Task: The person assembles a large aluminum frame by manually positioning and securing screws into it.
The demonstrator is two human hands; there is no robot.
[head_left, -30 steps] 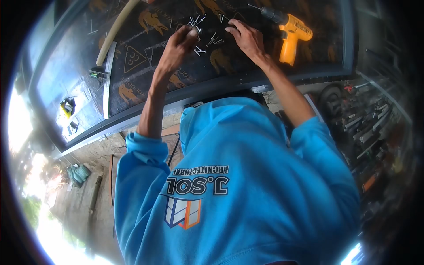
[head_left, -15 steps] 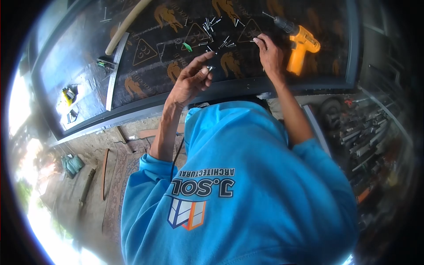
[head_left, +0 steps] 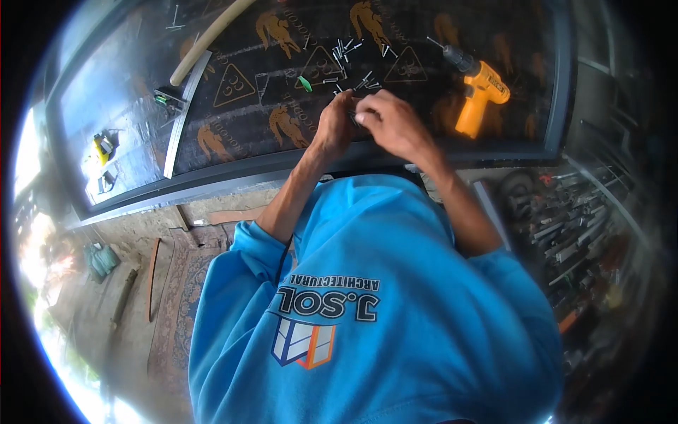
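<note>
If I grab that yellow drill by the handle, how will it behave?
The yellow drill lies flat on its side, so it probably won't tip or roll. Its motor end looks bulky, so it will likely feel nose-heavy when lifted. The printed sheet looks glossy; a push may slide it.

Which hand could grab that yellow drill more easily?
Probably the right hand: the yellow drill lies on its side, with nothing between them, while the left hand sits farther off, beyond the right.
</note>
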